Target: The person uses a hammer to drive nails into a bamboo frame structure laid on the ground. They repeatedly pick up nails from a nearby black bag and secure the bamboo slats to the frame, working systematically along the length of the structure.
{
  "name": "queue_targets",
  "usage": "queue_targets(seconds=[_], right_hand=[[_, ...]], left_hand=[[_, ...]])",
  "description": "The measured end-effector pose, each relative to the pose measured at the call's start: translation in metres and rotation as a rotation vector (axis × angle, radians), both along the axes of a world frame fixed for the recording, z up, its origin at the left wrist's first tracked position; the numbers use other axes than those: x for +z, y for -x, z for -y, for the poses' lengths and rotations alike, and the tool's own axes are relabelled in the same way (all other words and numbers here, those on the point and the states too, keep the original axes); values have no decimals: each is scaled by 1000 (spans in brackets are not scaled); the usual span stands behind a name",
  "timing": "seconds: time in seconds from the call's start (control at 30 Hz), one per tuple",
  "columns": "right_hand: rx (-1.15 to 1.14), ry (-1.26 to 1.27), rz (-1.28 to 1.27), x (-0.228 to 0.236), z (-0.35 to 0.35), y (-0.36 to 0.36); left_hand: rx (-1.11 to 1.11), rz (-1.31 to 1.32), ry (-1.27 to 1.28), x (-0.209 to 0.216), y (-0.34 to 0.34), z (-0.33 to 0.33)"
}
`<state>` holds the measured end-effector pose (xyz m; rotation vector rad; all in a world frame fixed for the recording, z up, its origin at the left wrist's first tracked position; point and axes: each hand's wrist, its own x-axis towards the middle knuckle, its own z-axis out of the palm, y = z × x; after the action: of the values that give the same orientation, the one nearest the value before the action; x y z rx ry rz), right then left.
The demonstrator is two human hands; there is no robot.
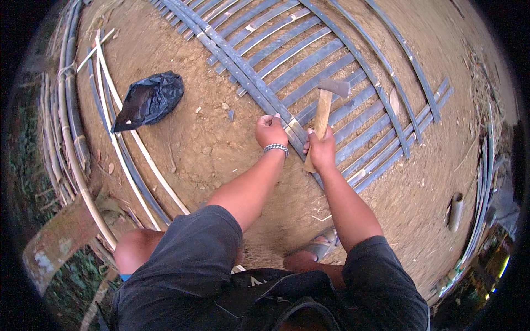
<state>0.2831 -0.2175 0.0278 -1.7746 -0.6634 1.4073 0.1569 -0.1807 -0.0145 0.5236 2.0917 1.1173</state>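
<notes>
My right hand (pixel 321 149) is closed around the wooden handle of a hatchet (pixel 324 113). Its dark metal head points away from me, above the slats. Fingers pinched together, my left hand (pixel 271 131) rests at the near-left edge of a dark slatted panel (pixel 301 58). Anything small between those fingers is hidden. A pair of long dark strips (pixel 259 95) runs diagonally across the slat ends, passing beside both hands. The slats look like flat split bamboo with pale patches.
An open black plastic bag (pixel 149 100) sits on the bare dirt (pixel 210 149) at left. Pale and dark strips (pixel 130 121) lie beside it. Bamboo poles (pixel 69 99) line the far left. A short tube (pixel 456 212) and more strips (pixel 485 176) are at right.
</notes>
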Motion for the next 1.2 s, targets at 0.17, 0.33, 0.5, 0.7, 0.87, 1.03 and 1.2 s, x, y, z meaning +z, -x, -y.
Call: queue_targets(seconds=[0.17, 0.33, 0.5, 0.7, 0.87, 1.03, 1.2], right_hand=[[-66, -11, -119, 6, -1, -4], [-52, -80, -82, -2, 7, 4], [44, -123, -2, -10, 14, -3], [-7, -155, -77, -20, 18, -2], [23, -154, -57, -15, 15, -2], [13, -108, -55, -11, 15, -1], [29, -161, -87, -20, 17, -5]], left_hand=[[-63, -111, 75, 6, -1, 0], [-34, 95, -81, -4, 23, 8], [-40, -12, -157, 22, 18, -4], [-354, -608, -297, 16, 7, -10], [-416, -725, -360, 8, 2, -2], [-367, -701, -356, 4, -2, -2], [-308, -702, -379, 1, -5, -4]])
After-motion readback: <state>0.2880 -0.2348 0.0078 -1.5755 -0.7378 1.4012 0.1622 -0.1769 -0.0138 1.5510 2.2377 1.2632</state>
